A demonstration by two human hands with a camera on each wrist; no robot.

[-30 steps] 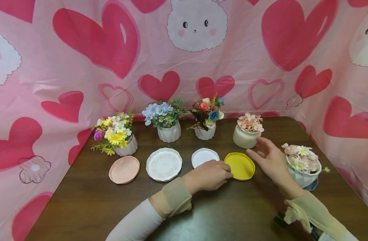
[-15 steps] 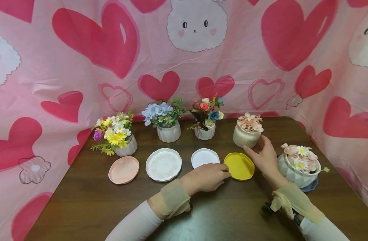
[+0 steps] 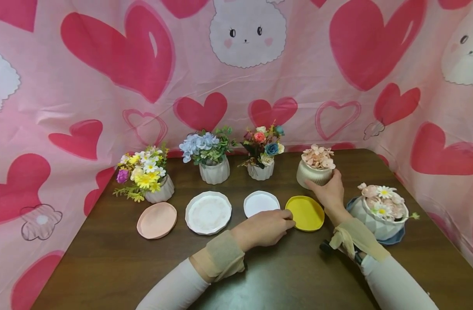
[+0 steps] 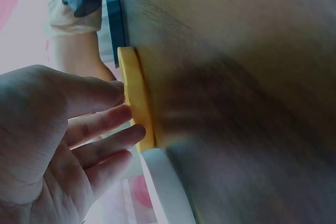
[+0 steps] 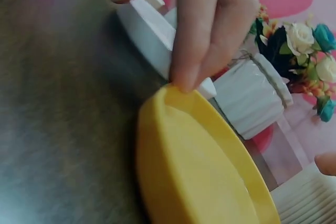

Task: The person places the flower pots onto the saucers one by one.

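Having moved in leftward, the right hand (image 3: pixel 330 192) seemingly grips, fingers partly hidden, the upright cream pot (image 3: pixel 312 175) near the table's (image 3: pixel 354 160) far edge, beyond the yellow dish (image 3: pixel 305 214) that the left hand's (image 3: pixel 261 228) extended fingers touch.

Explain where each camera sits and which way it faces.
Head: on the head, facing forward and down at the table; left hand, right hand and both forearms show.
Left wrist: worn there, facing the yellow saucer; left hand and right forearm show.
Right wrist: worn there, facing across that saucer; the left hand's fingers and another fingertip show.
Both wrist views share the yellow saucer and left hand.
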